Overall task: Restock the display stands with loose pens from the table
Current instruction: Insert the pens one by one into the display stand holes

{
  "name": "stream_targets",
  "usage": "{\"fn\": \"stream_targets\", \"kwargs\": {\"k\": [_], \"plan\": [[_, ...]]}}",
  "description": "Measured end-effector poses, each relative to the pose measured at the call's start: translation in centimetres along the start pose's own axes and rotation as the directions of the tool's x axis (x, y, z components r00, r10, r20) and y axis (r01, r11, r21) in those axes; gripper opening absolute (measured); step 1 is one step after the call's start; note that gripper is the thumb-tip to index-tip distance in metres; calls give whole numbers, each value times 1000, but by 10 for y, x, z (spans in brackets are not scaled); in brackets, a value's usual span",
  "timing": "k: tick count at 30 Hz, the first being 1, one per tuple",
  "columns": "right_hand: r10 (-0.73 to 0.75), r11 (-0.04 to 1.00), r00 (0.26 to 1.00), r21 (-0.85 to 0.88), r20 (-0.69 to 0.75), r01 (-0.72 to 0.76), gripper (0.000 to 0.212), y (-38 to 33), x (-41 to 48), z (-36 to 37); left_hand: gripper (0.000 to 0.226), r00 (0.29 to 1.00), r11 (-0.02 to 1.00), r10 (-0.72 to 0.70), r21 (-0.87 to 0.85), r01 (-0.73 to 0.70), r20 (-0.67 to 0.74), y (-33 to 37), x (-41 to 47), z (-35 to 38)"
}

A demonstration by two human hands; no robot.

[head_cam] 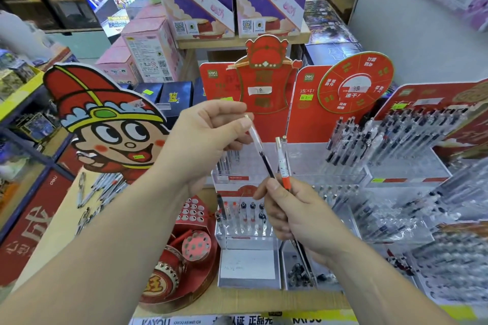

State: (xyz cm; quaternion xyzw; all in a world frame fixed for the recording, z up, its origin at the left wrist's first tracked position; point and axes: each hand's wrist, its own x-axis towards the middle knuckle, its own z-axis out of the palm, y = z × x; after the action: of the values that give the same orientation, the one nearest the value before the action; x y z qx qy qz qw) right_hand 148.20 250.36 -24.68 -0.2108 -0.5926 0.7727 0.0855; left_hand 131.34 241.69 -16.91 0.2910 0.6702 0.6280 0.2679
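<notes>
1. Left hand (208,140), about 9 o'clock from centre, pinches the top end of a clear pen (260,148). The pen slants down toward 5 o'clock.
2. Right hand (298,216), at 5 o'clock, is curled round a bunch (303,256) of pens. An orange pen (284,166) pokes up out of it, right beside the clear one, whose lower tip reaches the right thumb.
3. Loose pens (92,192) lie scattered on the table (47,253) at 8 o'clock.
4. Front stand (248,245) at 6 o'clock holds only a few pens. Side stand (406,166) at 3 o'clock is pretty packed.
</notes>
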Motion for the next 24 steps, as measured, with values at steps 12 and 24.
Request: {"fn": "stream_targets", "kwargs": {"k": [12, 24], "plan": [[-36, 999, 995, 24, -96, 38, 34, 5, -1, -18, 8, 968, 971, 211, 141, -192, -133, 13, 14, -24], [-21, 999, 985, 21, -171, 25, 34, 10, -6, -29, 15, 956, 763, 289, 615, -199, -50, -30, 26, -21]]}}
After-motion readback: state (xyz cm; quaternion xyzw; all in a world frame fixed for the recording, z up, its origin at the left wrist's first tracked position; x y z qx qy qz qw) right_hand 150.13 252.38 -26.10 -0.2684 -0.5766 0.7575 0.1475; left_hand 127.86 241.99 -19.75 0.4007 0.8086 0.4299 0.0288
